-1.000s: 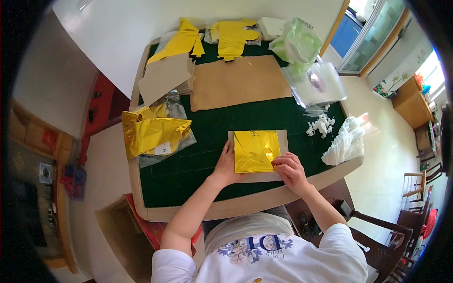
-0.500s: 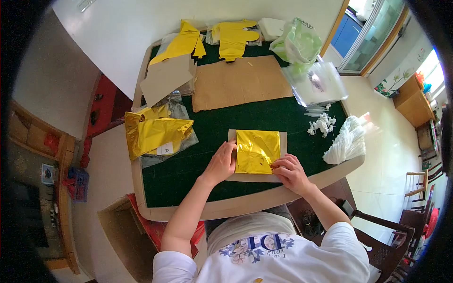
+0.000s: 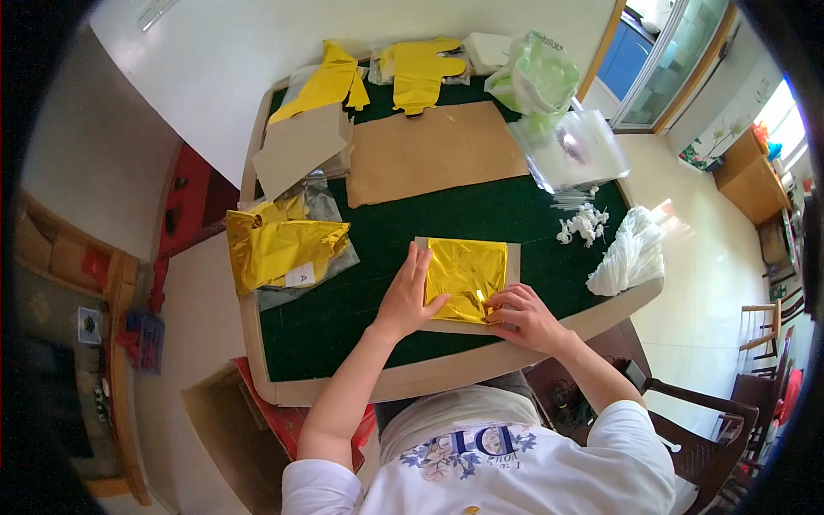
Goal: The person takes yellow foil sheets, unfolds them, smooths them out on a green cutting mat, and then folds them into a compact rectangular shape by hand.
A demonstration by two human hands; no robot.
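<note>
A folded square of shiny gold foil [image 3: 468, 268] lies on a slightly larger piece of grey-brown cardboard [image 3: 514, 266] at the near side of the table. My left hand [image 3: 407, 296] rests along the left edge, fingers stretched out and thumb lying on the foil's lower left part. At the lower right corner, the bent fingers and thumb of my right hand [image 3: 525, 318] close on the foil's edge. Small creases show across the foil. The right fingertips partly cover that corner.
Crumpled gold foil [image 3: 287, 245] in clear plastic lies left. Behind are cardboard pieces [image 3: 296, 150], a large cardboard sheet [image 3: 438, 154] and yellow cut-out shapes [image 3: 419, 73]. To the right are clear plastic sleeves [image 3: 573, 150], a green-white bag [image 3: 536, 77], white scraps [image 3: 584, 225] and a white bundle [image 3: 627, 253].
My left hand has straightened its fingers and brought its thumb onto the foil. My right hand stays at the lower right corner, shifted slightly. The view has moved a little.
</note>
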